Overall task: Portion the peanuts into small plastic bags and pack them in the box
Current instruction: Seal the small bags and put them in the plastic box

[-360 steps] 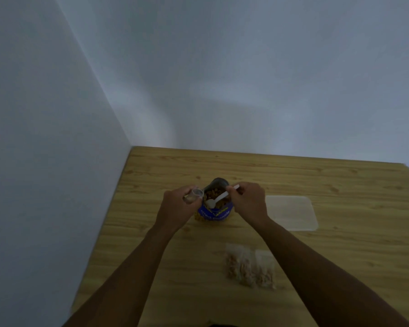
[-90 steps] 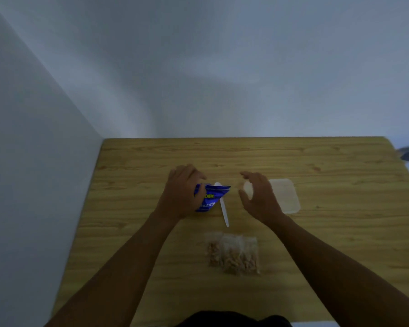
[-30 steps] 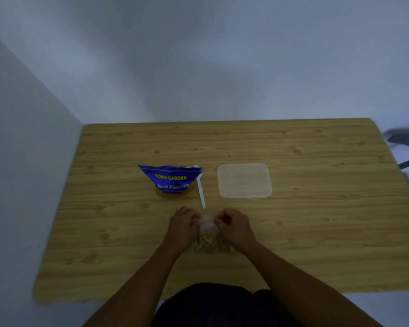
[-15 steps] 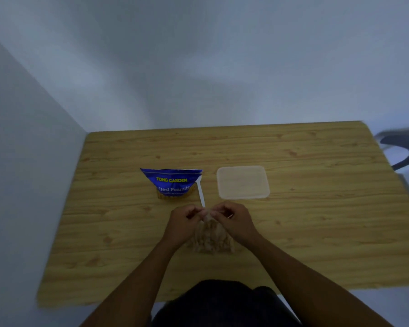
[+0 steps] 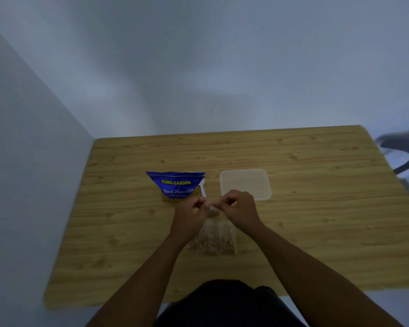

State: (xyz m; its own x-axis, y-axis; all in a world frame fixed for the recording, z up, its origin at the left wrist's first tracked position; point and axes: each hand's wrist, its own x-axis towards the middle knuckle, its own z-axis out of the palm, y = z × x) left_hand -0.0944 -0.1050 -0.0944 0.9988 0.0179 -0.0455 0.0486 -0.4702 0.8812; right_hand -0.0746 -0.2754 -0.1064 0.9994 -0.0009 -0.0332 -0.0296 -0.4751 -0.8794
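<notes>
Pinching the top of a small bag (image 5: 213, 212) from either side, the left grip (image 5: 190, 218) and the right grip (image 5: 240, 210) meet fingertip to fingertip over the middle of the tabletop (image 5: 316, 220), fingers curled. From my seat the bag's long axis runs 12 to 6, with the pinched end toward 12 and a small clump of peanuts in the lower part. Just toward 6 o'clock from it lies a pile of filled bags (image 5: 214, 240), with peanuts in each. At 11 o'clock from the grips sits the blue peanut packet (image 5: 176, 185), wide edge toward 12 and its print upright to me. A white spoon (image 5: 202, 190) rests along its right edge, running roughly 12 to 6. At 1 o'clock sits the cloudy plastic box (image 5: 244, 181); I cannot tell what it holds.
</notes>
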